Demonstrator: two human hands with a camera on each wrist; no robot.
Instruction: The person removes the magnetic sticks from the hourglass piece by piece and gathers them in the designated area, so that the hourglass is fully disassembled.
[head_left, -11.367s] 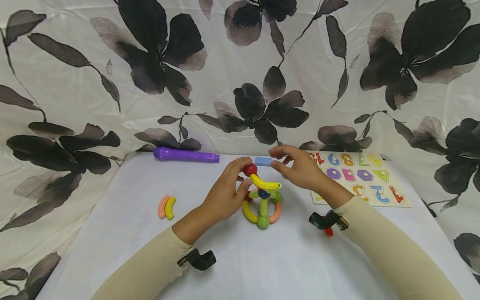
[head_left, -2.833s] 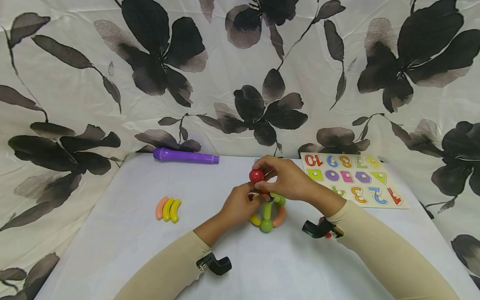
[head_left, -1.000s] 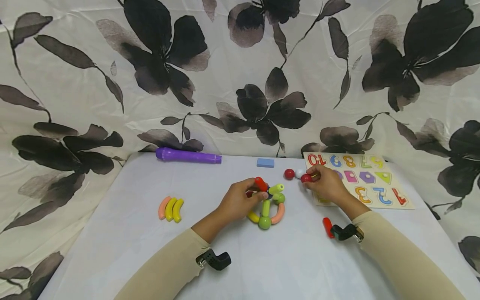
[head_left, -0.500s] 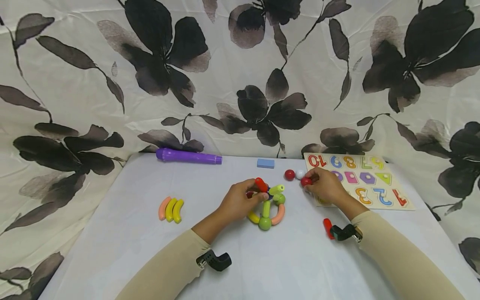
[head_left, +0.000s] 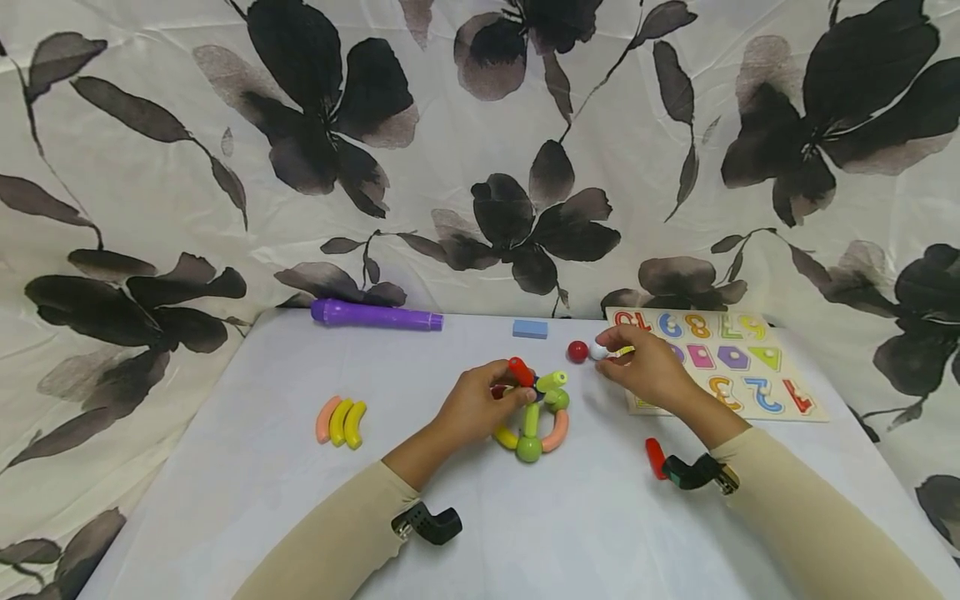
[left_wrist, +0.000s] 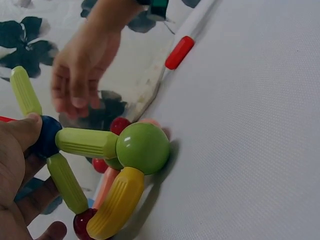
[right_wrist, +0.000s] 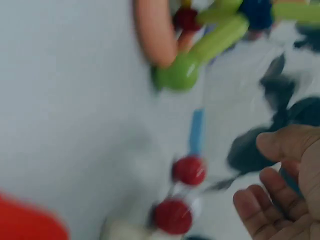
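Observation:
A ball-and-rod construction toy stands mid-table, its ring of curved yellow and pink rods joined by balls such as the green ball [head_left: 528,449]. My left hand [head_left: 480,404] pinches the dark blue ball [left_wrist: 47,136] at its top, thumb against it. A red rod [head_left: 521,372] and a light green rod [head_left: 552,381] stick out from that blue ball. Beside the number board my right hand [head_left: 648,367] hovers with nothing in its loosely bent fingers. Below it lie a red ball [right_wrist: 189,170], a second red ball [right_wrist: 172,216] and a white ball [head_left: 597,351].
Three curved rods [head_left: 341,421] lie at left. A purple toy microphone [head_left: 377,315] and a blue block [head_left: 529,329] sit along the back edge. The number puzzle board [head_left: 780,337] lies at back right. One red rod [head_left: 656,458] rests near my right wrist.
My right hand carried a red ball from the toy's top to beside the white ball, then let go and rose slightly. Earlier, the yellow curved rod went from the toy to the left group.

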